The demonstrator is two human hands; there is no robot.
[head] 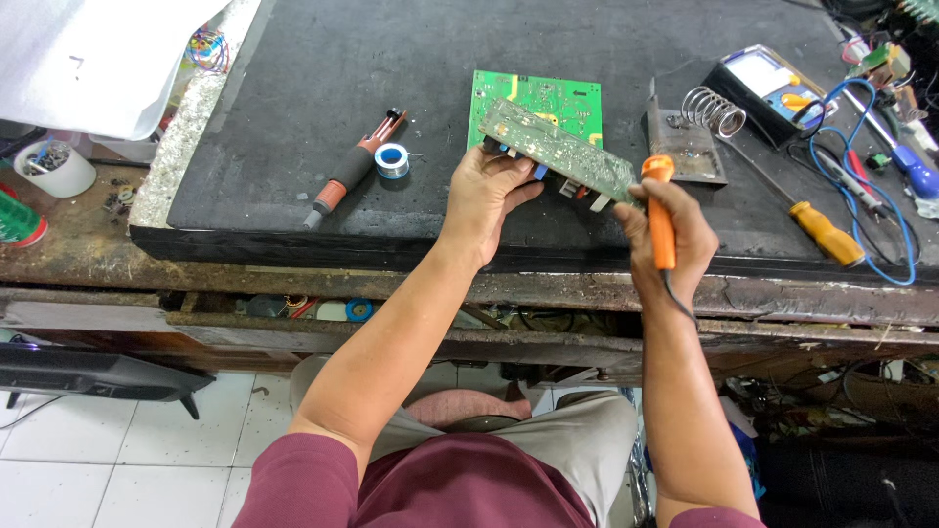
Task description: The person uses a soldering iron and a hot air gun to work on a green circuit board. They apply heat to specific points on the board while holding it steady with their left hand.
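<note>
Over the table's (293, 59) near edge: left hand (486, 200) clenched on a tilted circuit board (558, 149), right hand (675, 240) gripping an orange soldering iron (661, 210). Board light, stiff, probably fragile; best taken by bare edges.

Two circuit boards here: one green board (548, 98) flat on the mat, one long board (558, 149) held up. One orange soldering iron (661, 215), one coiled iron stand (696, 132), one solder spool (392, 160), one desoldering pump (352, 168), one yellow-handled screwdriver (827, 235), one multimeter (768, 90).
</note>
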